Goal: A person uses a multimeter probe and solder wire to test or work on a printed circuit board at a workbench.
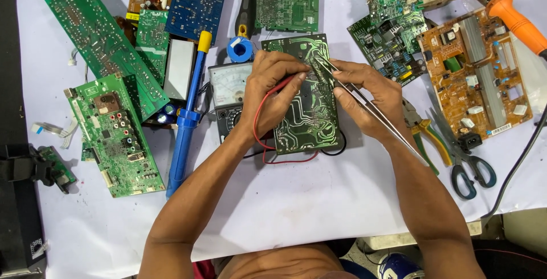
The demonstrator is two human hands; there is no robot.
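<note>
A green circuit board (pixel 307 116) lies solder side up at the table's middle. My left hand (pixel 273 88) rests on its left part and pinches a red probe lead (pixel 259 125) against the board. My right hand (pixel 370 99) grips metal tweezers (pixel 364 105), whose tips touch the board's upper part close to my left fingertips. A black lead (pixel 336 149) curls out from under the board's lower right corner.
An analog multimeter (pixel 231 94) sits left of the board, beside a blue desoldering pump (pixel 185 125). Several circuit boards lie around, among them an orange one (pixel 476 74). Pliers (pixel 424 133) and scissors (pixel 464 162) lie right. A soldering iron (pixel 515 22) rests far right.
</note>
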